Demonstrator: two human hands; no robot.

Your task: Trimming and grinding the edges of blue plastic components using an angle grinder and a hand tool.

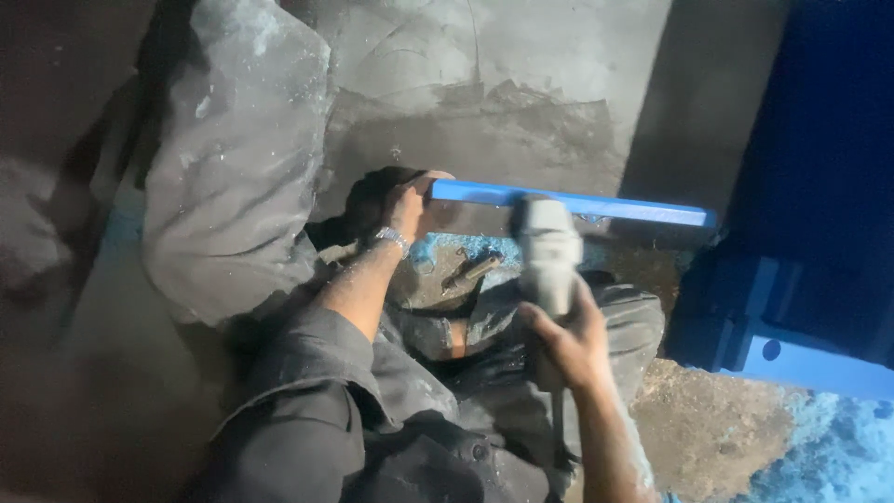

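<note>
Nearest me, my right hand [570,346] wraps its fingers [531,317] tight around the pale grey power tool [548,250] — a smooth, rounded plastic body, its nose up against the blue bar [596,205]. The bar is flat, painted metal, running level from my left hand [408,207] out to the right. My left hand's fingers close on the bar's near end, a metal watch [394,239] at the wrist. Between my dusty grey trouser knees lies a small dark tool [472,271] on gritty ground speckled with blue dust. Beyond — a rough, grey, lumpy sack [233,158] and a scarred concrete wall [521,84].
</note>
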